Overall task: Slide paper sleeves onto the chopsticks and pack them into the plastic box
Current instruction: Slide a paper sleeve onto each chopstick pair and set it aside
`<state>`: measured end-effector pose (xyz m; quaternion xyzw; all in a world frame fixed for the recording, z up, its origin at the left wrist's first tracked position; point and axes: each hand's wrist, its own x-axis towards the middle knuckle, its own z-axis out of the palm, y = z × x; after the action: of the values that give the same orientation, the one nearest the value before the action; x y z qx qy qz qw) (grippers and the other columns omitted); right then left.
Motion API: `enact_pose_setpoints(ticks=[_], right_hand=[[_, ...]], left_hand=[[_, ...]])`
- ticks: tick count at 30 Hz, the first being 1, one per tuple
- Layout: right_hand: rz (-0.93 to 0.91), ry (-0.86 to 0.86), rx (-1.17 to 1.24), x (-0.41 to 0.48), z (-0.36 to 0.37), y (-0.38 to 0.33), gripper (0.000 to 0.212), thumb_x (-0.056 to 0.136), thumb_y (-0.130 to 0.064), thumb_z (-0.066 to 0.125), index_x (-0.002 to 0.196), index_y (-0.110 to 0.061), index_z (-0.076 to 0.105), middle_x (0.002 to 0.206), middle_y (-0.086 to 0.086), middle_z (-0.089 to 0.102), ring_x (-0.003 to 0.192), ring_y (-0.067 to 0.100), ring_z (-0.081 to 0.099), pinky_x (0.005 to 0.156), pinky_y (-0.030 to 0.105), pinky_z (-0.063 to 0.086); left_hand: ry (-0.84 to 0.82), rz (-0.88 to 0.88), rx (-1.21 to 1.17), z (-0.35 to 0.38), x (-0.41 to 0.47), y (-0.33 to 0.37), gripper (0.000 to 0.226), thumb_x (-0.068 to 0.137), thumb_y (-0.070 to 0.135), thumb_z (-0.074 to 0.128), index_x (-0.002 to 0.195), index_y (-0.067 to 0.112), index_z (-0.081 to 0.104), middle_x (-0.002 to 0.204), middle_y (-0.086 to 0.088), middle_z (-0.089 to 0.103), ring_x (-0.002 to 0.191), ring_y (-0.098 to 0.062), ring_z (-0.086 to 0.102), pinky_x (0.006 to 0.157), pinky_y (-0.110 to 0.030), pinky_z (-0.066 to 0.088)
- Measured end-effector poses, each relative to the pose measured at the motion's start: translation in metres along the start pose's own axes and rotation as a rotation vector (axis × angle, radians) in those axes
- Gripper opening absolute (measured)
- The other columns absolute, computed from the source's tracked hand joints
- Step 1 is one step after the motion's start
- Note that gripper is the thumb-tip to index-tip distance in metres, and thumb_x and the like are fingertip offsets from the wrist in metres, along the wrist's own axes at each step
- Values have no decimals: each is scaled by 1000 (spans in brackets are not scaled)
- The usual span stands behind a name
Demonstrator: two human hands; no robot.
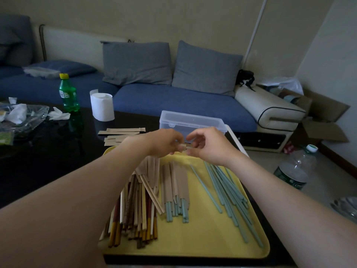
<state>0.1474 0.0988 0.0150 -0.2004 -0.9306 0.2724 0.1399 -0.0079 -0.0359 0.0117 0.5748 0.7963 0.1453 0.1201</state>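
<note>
The left hand [166, 142] and the right hand [209, 147] are meeting in the air over the far end of a flat yellow plastic tray [202, 236]. Both hands are pinching one small brown paper sleeve [182, 147] between them, with fingers curled onto it. It is blurry, so I cannot tell if a chopstick is inside.

The tray is sitting on a shiny black worktop [48, 151]. On the tray, a pile of brown wooden chopsticks [133, 213] is lying on the left. Blue-green chopsticks in paper sleeves [174, 190] are lying in the middle. Bare blue-green chopsticks [229, 190] are lying on the right.

A clear plastic box [193, 120] with its lid shut is standing just behind the hands. Flat empty paper sleeves [121, 133] are lying on the worktop, left of the box. Farther left, a green plastic bottle [68, 93] and a white paper roll [102, 107] are standing.
</note>
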Motion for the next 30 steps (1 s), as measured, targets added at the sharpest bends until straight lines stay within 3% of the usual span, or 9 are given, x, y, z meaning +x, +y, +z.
enact_pose_setpoints(ticks=[5, 7, 9, 11, 14, 18, 23, 26, 30], right_hand=[[124, 165, -93, -1, -5, -4, 29, 95, -9, 63, 117, -17, 80, 111, -1, 77, 111, 18, 70, 93, 26, 55], [254, 194, -213, 1, -5, 4, 17, 97, -15, 62, 103, -10, 77, 97, 5, 73, 98, 27, 69, 74, 29, 56], [360, 212, -235, 1, -3, 8, 17, 98, -25, 64, 90, -10, 65, 82, 8, 63, 78, 28, 62, 53, 26, 40], [373, 214, -196, 4, 0, 8, 19, 98, -27, 67, 91, -11, 62, 85, 11, 65, 74, 25, 63, 50, 24, 37], [323, 156, -115, 2, 6, -2, 5, 103, -13, 64, 104, -8, 66, 88, 16, 75, 76, 24, 77, 66, 30, 61], [277, 38, 28, 3, 13, -13, 34, 101, -1, 56, 132, -15, 59, 94, 14, 78, 70, 18, 79, 80, 38, 67], [386, -101, -240, -1, 8, -16, 13, 92, -2, 64, 105, -1, 67, 78, 18, 78, 60, 24, 79, 72, 40, 69], [571, -388, -333, -9, 6, -22, 32, 86, -7, 88, 108, -1, 65, 84, 20, 80, 68, 26, 82, 74, 40, 70], [613, -474, -318, -8, 7, -20, 36, 81, -1, 92, 105, 2, 67, 96, 24, 78, 76, 28, 83, 78, 38, 69]], left_hand=[[60, -10, -38, 1, -2, -3, 11, 107, 34, 56, 103, 27, 63, 95, 4, 67, 90, -13, 62, 71, -24, 43], [76, -25, -62, 0, -4, -5, 16, 108, 35, 54, 107, 23, 64, 98, 3, 65, 91, -14, 61, 69, -21, 41], [75, -34, -78, -1, -6, -6, 21, 108, 36, 53, 111, 19, 65, 100, 1, 64, 92, -15, 61, 70, -21, 42], [60, -36, -73, -1, -6, -5, 21, 108, 37, 53, 111, 19, 65, 100, 1, 64, 92, -15, 61, 72, -23, 43], [43, -54, -41, 0, -3, -2, 20, 108, 40, 53, 107, 23, 65, 96, 4, 66, 93, -15, 61, 87, -35, 48], [-4, -81, 15, 0, -1, 1, 18, 107, 40, 54, 105, 26, 65, 93, 6, 69, 93, -13, 63, 102, -51, 48], [-33, -101, 14, 1, -4, -4, 23, 108, 38, 52, 109, 20, 66, 96, 0, 70, 92, -16, 65, 95, -41, 53], [-31, -110, -2, 1, -5, -8, 19, 108, 37, 53, 110, 22, 65, 97, 1, 68, 92, -16, 65, 89, -36, 53], [-22, -116, 26, 2, -3, -11, 10, 105, 34, 56, 107, 28, 64, 97, 6, 63, 96, -16, 62, 98, -46, 53]])
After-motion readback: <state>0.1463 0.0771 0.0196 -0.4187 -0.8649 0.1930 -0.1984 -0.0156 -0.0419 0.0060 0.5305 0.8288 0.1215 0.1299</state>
